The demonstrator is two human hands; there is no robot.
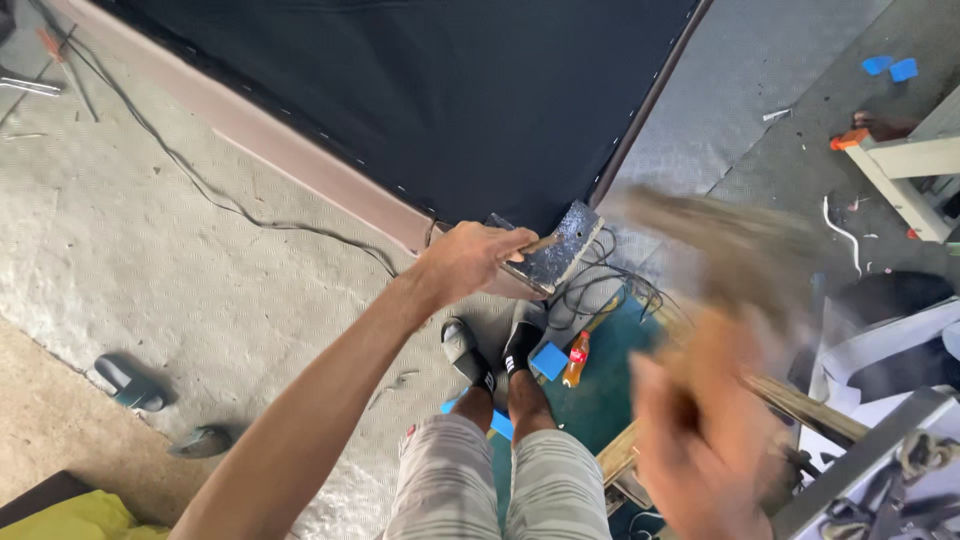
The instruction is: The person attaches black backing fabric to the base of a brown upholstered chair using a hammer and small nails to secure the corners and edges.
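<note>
My left hand [470, 262] presses a flat grey metal block [560, 245] against the near corner of a large panel covered in black fabric [400, 90]. A pale pink frame edge [300, 160] runs along the panel's left side. My right hand [700, 440] is raised at the lower right and heavily blurred by motion. It is closed around a brown wooden-handled tool [725, 240] whose blurred upper end sits just right of the block. The blur hides what kind of tool it is. My feet [495, 355], in black sandals, stand below the corner.
A black cable [220, 200] snakes over the grey floor on the left. Two slippers [130, 385] lie at lower left. An orange drink bottle [575, 360] and blue blocks [548, 360] rest by my feet. A white frame [900, 170] and metal clutter [880, 470] fill the right.
</note>
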